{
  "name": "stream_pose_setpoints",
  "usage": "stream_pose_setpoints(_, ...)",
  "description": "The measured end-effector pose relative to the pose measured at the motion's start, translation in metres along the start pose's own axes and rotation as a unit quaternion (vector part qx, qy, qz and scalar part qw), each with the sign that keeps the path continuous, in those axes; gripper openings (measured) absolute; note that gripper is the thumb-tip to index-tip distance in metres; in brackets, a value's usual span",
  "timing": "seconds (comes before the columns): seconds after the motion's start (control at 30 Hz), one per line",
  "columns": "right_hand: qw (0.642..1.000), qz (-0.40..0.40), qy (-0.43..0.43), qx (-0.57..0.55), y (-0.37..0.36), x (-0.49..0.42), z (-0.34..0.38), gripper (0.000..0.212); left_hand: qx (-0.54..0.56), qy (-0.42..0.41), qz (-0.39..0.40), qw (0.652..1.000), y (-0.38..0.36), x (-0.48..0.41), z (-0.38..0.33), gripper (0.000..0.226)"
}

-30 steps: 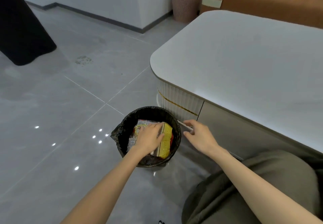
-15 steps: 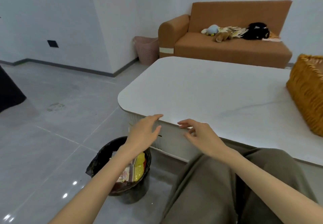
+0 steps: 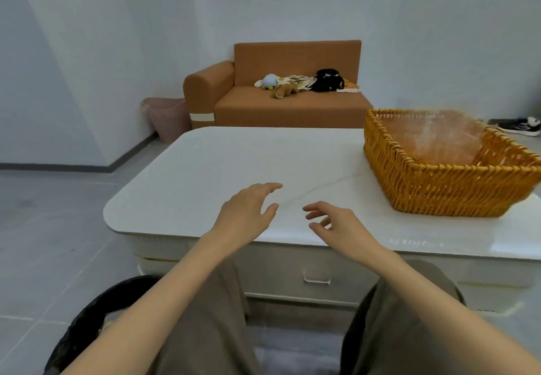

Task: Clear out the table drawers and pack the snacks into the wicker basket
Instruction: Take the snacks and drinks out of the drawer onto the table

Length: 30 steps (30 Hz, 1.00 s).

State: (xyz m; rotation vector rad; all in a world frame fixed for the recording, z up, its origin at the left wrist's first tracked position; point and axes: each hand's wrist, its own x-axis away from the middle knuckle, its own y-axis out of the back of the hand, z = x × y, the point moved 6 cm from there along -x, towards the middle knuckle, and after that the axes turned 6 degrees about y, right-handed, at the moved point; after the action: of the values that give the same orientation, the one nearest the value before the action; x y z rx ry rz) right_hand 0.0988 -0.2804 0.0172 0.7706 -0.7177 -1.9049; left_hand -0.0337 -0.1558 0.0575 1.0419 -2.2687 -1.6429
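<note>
- Hands: 2, L hand (image 3: 246, 213) & R hand (image 3: 339, 225). Also 1 wicker basket (image 3: 439, 196), 1 table (image 3: 234, 155), 1 drawer (image 3: 281, 272) w/ 1 handle (image 3: 317, 279), 1 black bin (image 3: 85, 327).
- L hand: fingers loosely spread, thumb apart, nothing in it; over near part of tabletop.
- R hand: fingers relaxed, half-curled, nothing in it; just beside L hand, small gap btwn them.
- Contact w/ tabletop, either hand: can't tell.
- The wicker basket stands on table's right side, well right of R hand, front wall near the near edge; inside blurred.
- Drawer front sits under near edge, btwn the knees, looks flush w/ table body.
- Black bin on floor, lower left, partly behind L forearm.
- Room: broad white top runs from hands to far edge; rounded corner at left.
- Bkgd: 1 sofa (image 3: 292, 108) w/ plush toys, 1 pink bin (image 3: 168, 118) beside it.
</note>
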Motion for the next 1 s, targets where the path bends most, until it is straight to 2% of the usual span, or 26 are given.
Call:
stream_pose_setpoints(0.23, 0.994, 0.093, -0.050, 0.019, -0.044, 0.017, -0.060, 0.021, 0.016, 0.007, 0.058, 0.998, -0.053, 0.008, 0.006, 0.041)
stream_pose_setpoints(0.33, 0.983, 0.159, -0.065, 0.063, -0.081, 0.024, -0.083, 0.029, 0.024, 0.030, 0.095, 0.995, -0.083, 0.022, 0.026, 0.040)
stream_pose_setpoints(0.5, 0.951, 0.253, -0.074, 0.160, -0.125, 0.033, -0.110, 0.045, 0.012, 0.018, 0.149, 0.989, -0.118, 0.038, 0.047, 0.041)
stream_pose_setpoints(0.63, 0.948, 0.249, -0.083, 0.179, -0.141, 0.037, -0.129, 0.052, 0.017, -0.001, 0.148, 0.989, -0.133, 0.040, 0.053, 0.041)
stream_pose_setpoints(0.83, 0.958, 0.185, -0.058, 0.210, -0.142, 0.038, -0.125, 0.051, 0.026, -0.051, 0.111, 0.992, -0.144, 0.041, 0.057, 0.046)
stream_pose_setpoints(1.0, 0.953, 0.191, -0.045, 0.233, -0.140, 0.049, -0.114, 0.041, -0.051, -0.116, 0.045, 0.991, -0.140, 0.046, 0.049, 0.050)
